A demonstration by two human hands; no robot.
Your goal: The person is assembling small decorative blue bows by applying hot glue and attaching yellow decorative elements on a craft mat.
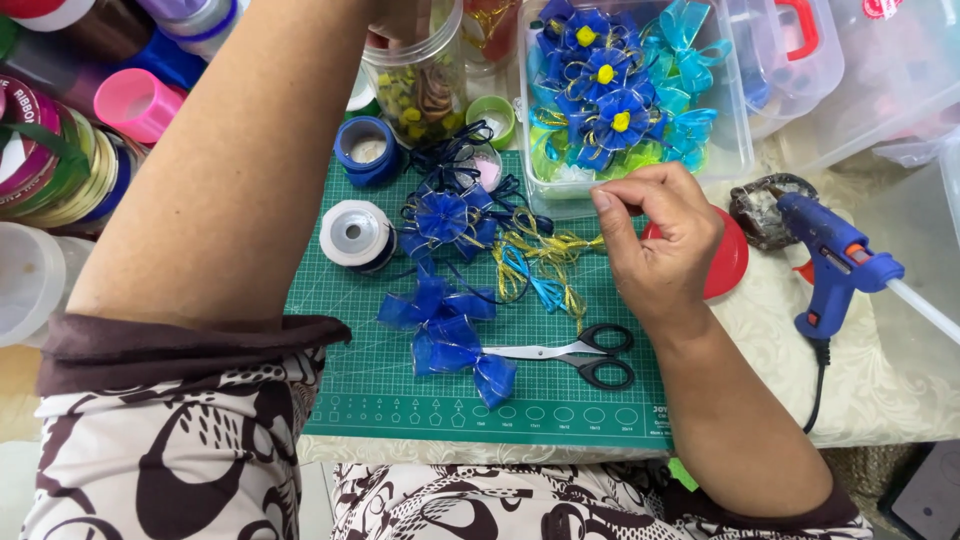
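Note:
My left arm stretches across the green cutting mat (350, 400) to a clear jar (420, 90) of small yellow and green bits at the top. My left hand (400, 18) sits on the jar's mouth and is mostly cut off by the frame. My right hand (660, 245) hovers at the mat's right edge with thumb and forefinger pinched together. I can make out nothing between them. Just left of it lie loose gold and blue ribbon loops (545, 262). A blue ribbon flower (445, 218) and blue bows (455, 345) lie on the mat.
Scissors (590, 355) lie near the mat's front. A clear box (735, 150) of blue flowers stands behind my right hand. A blue glue gun (835, 260) and red lid (730, 265) are on the right. A white spool (355, 233), a blue spool (365, 150) and ribbon rolls (60, 160) are on the left.

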